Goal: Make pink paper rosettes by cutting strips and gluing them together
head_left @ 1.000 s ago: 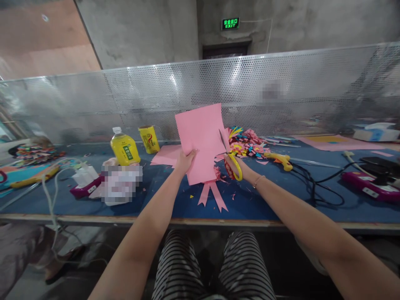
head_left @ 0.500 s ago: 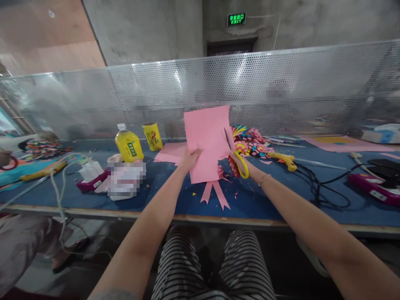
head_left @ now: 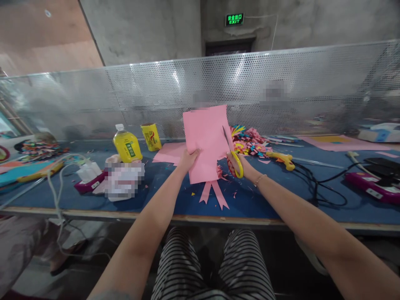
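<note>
A sheet of pink paper (head_left: 204, 137) is held up above the table, its lower left side pinched in my left hand (head_left: 188, 160). My right hand (head_left: 245, 166) grips scissors (head_left: 236, 164) with yellow and red handles. Their blades lie against the right part of the sheet, pointing up; whether they are parted I cannot tell. Below the sheet, pink paper ribbon tails (head_left: 214, 193) with notched ends rest on the table. More pink sheets (head_left: 168, 153) lie behind my left hand. A heap of colourful paper pieces (head_left: 251, 141) sits beyond my right hand.
On the blue table (head_left: 175, 206) stand a yellow bottle (head_left: 127, 146) and a yellow can (head_left: 151, 137). A yellow glue gun (head_left: 283, 159) with black cable lies right, near a purple power strip (head_left: 373, 188). A perforated metal screen (head_left: 156, 91) runs along the back. Another person's leg (head_left: 21, 246) shows at left.
The view has shifted slightly. The sheet's top edge now looks bent rather than straight, and the scissors have tilted a little. Both hands keep their hold. At far left another person's hand has left view.
</note>
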`<state>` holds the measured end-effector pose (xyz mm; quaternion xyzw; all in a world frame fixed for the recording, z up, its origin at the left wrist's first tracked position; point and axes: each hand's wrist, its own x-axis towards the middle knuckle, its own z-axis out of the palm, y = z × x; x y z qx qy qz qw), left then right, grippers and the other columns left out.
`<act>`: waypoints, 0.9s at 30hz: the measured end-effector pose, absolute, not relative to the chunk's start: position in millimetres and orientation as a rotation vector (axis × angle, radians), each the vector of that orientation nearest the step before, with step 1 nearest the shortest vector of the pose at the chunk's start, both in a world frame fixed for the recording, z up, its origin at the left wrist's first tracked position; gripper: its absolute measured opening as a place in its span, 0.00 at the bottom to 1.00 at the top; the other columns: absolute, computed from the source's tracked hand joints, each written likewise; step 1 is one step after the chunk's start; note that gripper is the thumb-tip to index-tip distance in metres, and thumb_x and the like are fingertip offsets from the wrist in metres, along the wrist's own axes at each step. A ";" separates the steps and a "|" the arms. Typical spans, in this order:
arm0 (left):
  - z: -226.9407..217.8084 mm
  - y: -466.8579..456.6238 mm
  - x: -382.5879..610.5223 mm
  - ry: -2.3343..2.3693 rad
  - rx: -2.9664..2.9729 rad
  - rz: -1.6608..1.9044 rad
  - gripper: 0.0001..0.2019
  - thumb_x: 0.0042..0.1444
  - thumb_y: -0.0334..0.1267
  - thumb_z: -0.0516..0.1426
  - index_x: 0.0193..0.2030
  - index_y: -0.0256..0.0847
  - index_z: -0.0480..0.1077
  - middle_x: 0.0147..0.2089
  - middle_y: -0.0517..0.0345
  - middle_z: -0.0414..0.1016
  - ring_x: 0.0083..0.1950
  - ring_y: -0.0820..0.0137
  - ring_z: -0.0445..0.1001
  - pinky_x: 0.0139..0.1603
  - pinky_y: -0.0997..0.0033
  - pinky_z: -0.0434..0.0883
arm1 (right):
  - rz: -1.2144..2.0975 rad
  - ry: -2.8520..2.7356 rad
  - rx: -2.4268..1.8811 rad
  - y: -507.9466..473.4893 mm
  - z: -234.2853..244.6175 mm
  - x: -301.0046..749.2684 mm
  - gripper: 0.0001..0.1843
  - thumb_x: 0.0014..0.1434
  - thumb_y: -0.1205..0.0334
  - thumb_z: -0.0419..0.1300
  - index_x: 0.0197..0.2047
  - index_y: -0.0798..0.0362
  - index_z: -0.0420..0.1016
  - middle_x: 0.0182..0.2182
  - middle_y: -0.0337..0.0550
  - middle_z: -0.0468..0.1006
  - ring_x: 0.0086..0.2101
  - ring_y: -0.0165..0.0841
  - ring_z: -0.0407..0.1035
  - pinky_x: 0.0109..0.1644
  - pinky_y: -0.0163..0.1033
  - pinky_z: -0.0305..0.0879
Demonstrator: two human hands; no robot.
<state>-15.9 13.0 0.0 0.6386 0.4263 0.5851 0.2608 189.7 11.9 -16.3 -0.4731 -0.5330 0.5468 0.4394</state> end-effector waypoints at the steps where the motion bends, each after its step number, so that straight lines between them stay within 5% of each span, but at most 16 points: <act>1: 0.2 12.7 -15.7 1.157 1.729 1.580 0.16 0.46 0.44 0.57 0.38 0.35 0.72 0.40 0.51 0.76 0.45 0.62 0.71 0.46 0.64 0.68 | 1.310 -1.323 -1.178 10.3 -16.5 188.5 0.19 0.57 0.49 0.44 0.21 0.51 0.54 0.07 0.32 0.56 0.08 0.25 0.51 0.10 0.31 0.50; 13: -2.6 15.1 -15.3 1.121 1.703 1.584 0.18 0.45 0.45 0.57 0.39 0.34 0.71 0.42 0.49 0.75 0.45 0.62 0.71 0.46 0.64 0.68 | 1.432 -1.317 -1.110 7.7 -19.9 190.3 0.23 0.57 0.44 0.42 0.19 0.52 0.54 0.09 0.34 0.57 0.10 0.24 0.51 0.12 0.30 0.50; 21: -2.5 12.5 -13.6 1.162 1.799 1.527 0.15 0.46 0.44 0.56 0.37 0.36 0.72 0.41 0.51 0.75 0.45 0.62 0.71 0.48 0.63 0.67 | 1.546 -1.379 -0.980 1.9 -14.0 190.6 0.31 0.45 0.29 0.40 0.16 0.51 0.50 0.08 0.36 0.54 0.11 0.24 0.50 0.12 0.32 0.49; 27: -1.2 8.9 -11.0 1.203 1.817 1.475 0.15 0.47 0.44 0.55 0.37 0.35 0.72 0.40 0.49 0.75 0.45 0.61 0.71 0.47 0.63 0.68 | 1.403 -1.372 -1.161 -3.6 -11.5 185.9 0.32 0.51 0.32 0.33 0.16 0.52 0.52 0.08 0.38 0.56 0.12 0.25 0.53 0.15 0.32 0.53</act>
